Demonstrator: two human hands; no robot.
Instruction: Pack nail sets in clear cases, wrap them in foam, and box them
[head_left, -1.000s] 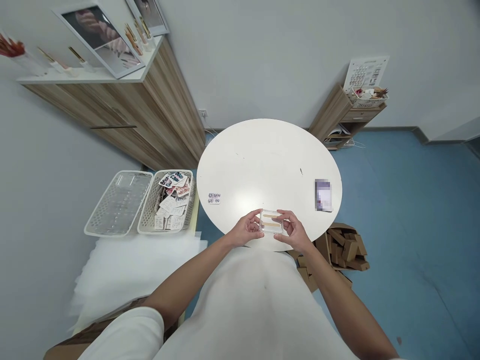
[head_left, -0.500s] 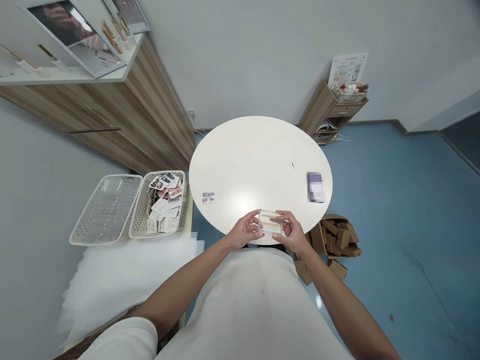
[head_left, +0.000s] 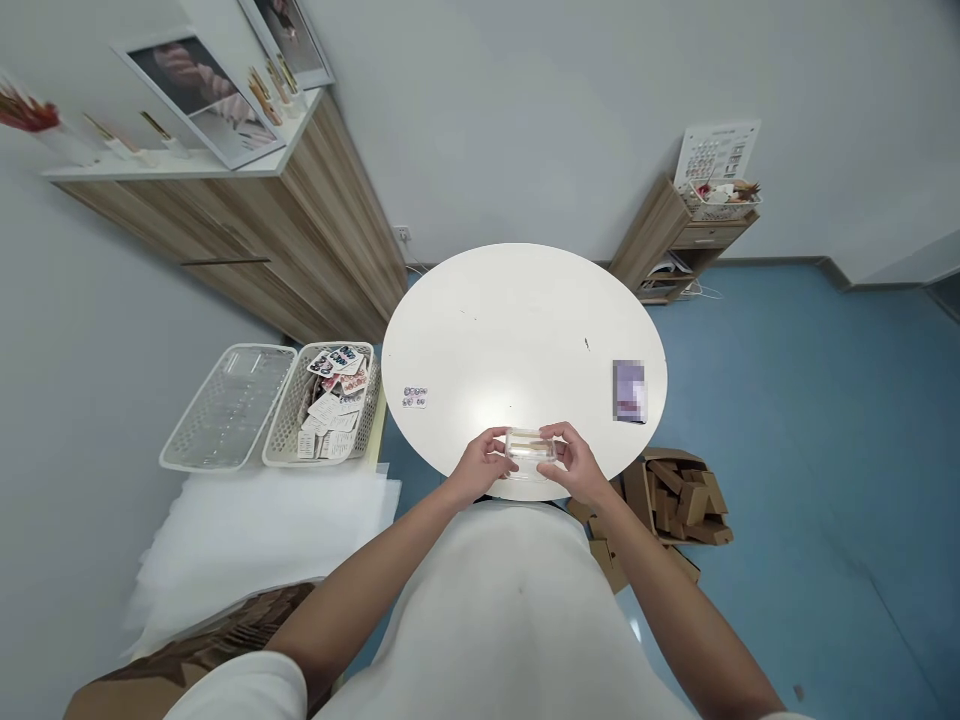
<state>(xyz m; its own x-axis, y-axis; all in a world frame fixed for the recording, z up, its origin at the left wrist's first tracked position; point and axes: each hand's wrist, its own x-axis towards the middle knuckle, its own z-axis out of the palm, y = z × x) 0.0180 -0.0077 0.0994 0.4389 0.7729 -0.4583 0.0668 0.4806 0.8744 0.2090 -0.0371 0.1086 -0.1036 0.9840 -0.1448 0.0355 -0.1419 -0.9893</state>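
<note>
Between my two hands is a small clear plastic box (head_left: 530, 446), held over the near edge of the white oval table (head_left: 517, 300). Thin tan strips show through its clear top. My left hand (head_left: 482, 466) grips the left end, thumb below and fingers above. At the right end, my right hand (head_left: 572, 461) pinches it the same way. To the left on the table lies a small card with printed round patterns (head_left: 415, 397). A purple stack, blurred out (head_left: 629, 390), rests near the right edge.
Left of the table stand a white basket of printed cards (head_left: 271, 440) and a basket of clear plastic boxes (head_left: 174, 440). White sheets (head_left: 262, 540) lie below them. Cardboard boxes (head_left: 686, 500) sit on the floor at right. A wooden cabinet (head_left: 337, 220) stands at the back left.
The clear box has tilted in my hands, and its front side now shows more. Both hands have moved slightly left in view. The whole view has shifted a little.
</note>
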